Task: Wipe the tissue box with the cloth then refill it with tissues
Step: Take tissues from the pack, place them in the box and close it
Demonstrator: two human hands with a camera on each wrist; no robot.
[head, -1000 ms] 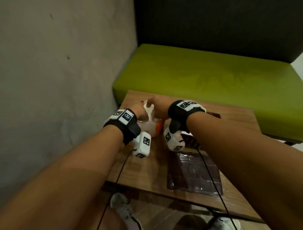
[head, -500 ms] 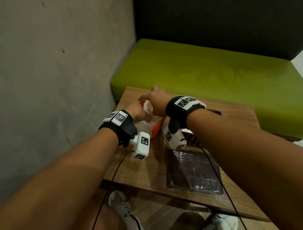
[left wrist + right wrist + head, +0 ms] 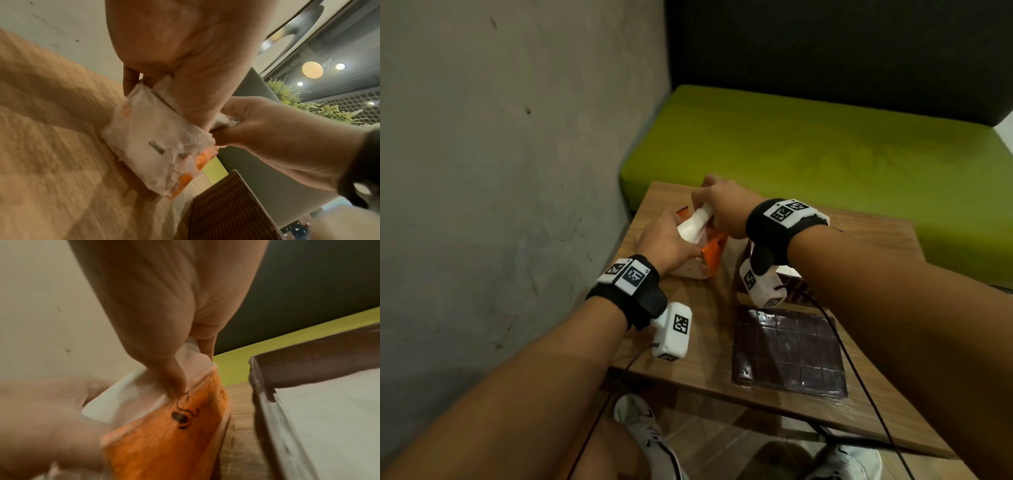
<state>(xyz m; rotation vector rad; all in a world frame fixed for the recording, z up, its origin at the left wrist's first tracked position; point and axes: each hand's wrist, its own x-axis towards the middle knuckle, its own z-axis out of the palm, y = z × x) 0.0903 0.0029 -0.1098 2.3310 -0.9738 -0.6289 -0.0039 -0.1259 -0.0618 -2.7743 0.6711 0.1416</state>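
An orange-and-white plastic tissue pack [image 3: 702, 253] is lying at the far left of the wooden table [image 3: 709, 342], its top gaping open. A wad of white tissues [image 3: 697, 222] is sticking up out of it. Just right of the pack, the dark brown tissue box [image 3: 308, 356] is sitting open, white tissues showing inside it.

Nothing really readable: the orange tissue pack [image 3: 164, 443] had dark cursive print just below the right hand's fingertips [image 3: 174, 386], maybe a brand, too blurred.
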